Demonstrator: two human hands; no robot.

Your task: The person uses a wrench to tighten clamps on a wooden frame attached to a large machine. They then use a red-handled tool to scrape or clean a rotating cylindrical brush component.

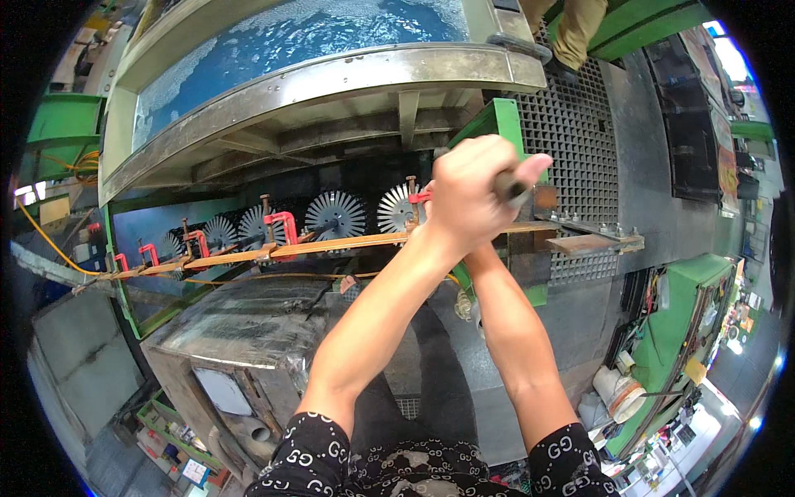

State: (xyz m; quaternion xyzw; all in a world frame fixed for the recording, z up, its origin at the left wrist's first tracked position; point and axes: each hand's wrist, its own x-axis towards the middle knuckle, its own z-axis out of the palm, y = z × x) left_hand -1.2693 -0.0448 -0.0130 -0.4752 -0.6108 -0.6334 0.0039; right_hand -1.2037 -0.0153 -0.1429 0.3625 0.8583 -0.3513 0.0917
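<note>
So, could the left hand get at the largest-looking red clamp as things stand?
Probably, with a sideways move: nothing seems to cover the red clamp. But the left hand is closed around a dark handle, so it would likely need to let go first.

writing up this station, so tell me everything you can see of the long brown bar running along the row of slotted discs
The long brown bar is slender and looks built of lengthwise strips, though whether wood or metal is unclear. It spans much of the view, on the person's side of the slotted discs. Several red clamps sit along it and appear to grip it. The left forearm and hands hide one stretch; whether a hand touches it cannot be told.
</note>
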